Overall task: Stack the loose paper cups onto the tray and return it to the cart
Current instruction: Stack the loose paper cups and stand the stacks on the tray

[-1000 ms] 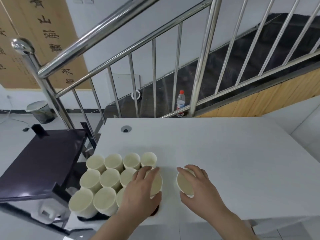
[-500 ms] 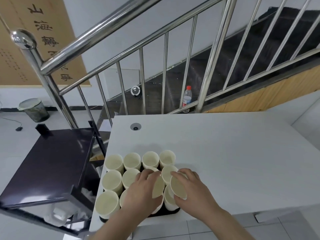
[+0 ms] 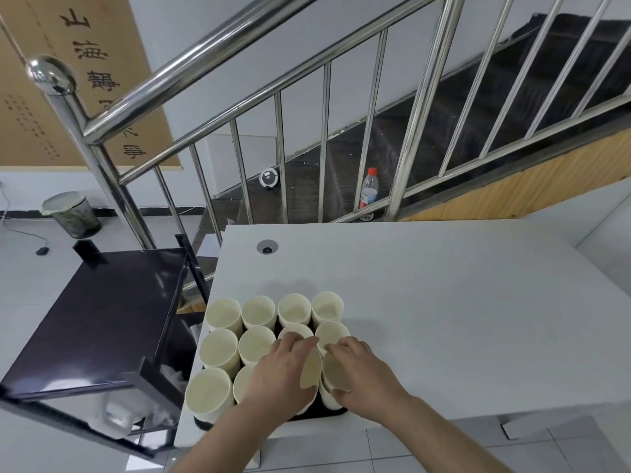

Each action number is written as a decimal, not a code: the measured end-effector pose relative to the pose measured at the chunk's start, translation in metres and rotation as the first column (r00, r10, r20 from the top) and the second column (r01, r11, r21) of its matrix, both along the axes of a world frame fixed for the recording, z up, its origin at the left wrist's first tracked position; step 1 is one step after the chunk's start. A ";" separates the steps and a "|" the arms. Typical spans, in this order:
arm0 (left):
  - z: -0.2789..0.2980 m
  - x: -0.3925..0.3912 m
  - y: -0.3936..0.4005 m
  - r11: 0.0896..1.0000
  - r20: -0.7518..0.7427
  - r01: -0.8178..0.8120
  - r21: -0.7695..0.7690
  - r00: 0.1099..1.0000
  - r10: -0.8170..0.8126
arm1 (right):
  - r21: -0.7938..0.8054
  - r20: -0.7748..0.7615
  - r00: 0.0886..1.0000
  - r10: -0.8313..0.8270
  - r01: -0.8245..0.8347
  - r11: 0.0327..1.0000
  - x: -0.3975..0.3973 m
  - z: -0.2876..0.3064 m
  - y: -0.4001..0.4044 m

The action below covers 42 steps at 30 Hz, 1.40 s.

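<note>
Both hands' fingers each grip a paper cup, left hand [image 3: 276, 373] and right hand [image 3: 362, 373], mouths tilted toward the camera, over the tray [image 3: 321, 412].

Your white tabletop [image 3: 444, 302] carries a dark tray [image 3: 321, 412] at its near left corner, packed with upright paper cups [image 3: 257, 312]. A round grommet hole [image 3: 267, 247] sits near the tabletop's far left edge.

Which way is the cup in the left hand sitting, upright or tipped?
Tipped. The cup gripped by the left hand shows its mouth as a narrow slanted oval facing right, unlike the upright cups in the back row.
</note>
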State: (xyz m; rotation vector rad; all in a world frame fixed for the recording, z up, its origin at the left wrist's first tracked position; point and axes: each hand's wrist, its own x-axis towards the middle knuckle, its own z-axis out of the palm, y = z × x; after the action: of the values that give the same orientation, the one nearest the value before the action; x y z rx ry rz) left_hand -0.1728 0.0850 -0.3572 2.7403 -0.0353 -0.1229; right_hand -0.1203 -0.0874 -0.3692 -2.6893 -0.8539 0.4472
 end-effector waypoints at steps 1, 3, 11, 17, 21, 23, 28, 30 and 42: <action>0.000 0.000 0.000 1.000 0.000 0.004 0.003 1.000 -0.004 | 0.002 0.004 1.000 0.003 -0.003 1.000 0.001 0.000 0.000; 0.000 0.001 0.000 1.000 0.003 0.001 -0.005 1.000 -0.001 | 0.011 0.017 1.000 0.009 -0.009 1.000 0.003 0.001 0.000; -0.003 0.004 -0.002 1.000 -0.036 -0.016 -0.011 0.999 0.016 | -0.013 0.023 0.999 0.047 -0.046 0.999 0.004 -0.002 -0.003; -0.006 0.001 0.001 0.999 -0.060 -0.014 0.029 0.998 0.016 | -0.009 0.030 0.997 0.070 -0.070 0.997 0.004 -0.004 -0.004; -0.013 -0.002 -0.001 0.999 -0.092 0.000 0.038 0.996 0.004 | -0.003 0.016 0.997 0.076 -0.076 0.997 0.004 -0.004 -0.003; -0.016 -0.002 -0.002 0.999 -0.093 -0.004 0.035 0.996 0.007 | -0.009 0.010 0.997 0.077 -0.077 0.997 0.004 -0.005 -0.003; -0.019 -0.002 0.001 0.998 -0.083 -0.027 0.060 0.996 0.032 | -0.038 0.022 0.997 0.076 -0.076 0.996 0.007 -0.004 -0.005; -0.019 -0.001 0.001 0.997 -0.098 -0.027 0.079 0.995 0.035 | -0.049 0.014 0.997 0.075 -0.074 0.996 0.009 -0.004 -0.005; -0.030 0.002 0.002 0.997 -0.112 -0.029 0.077 0.993 0.038 | -0.059 -0.023 0.998 0.064 -0.065 0.996 0.009 -0.008 -0.002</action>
State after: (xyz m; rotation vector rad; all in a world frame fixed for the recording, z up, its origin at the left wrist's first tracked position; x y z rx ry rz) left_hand -0.1708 0.0868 -0.3873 2.8023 0.0479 -0.2762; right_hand -0.1109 -0.0897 -0.3776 -2.7123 -0.9376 0.5233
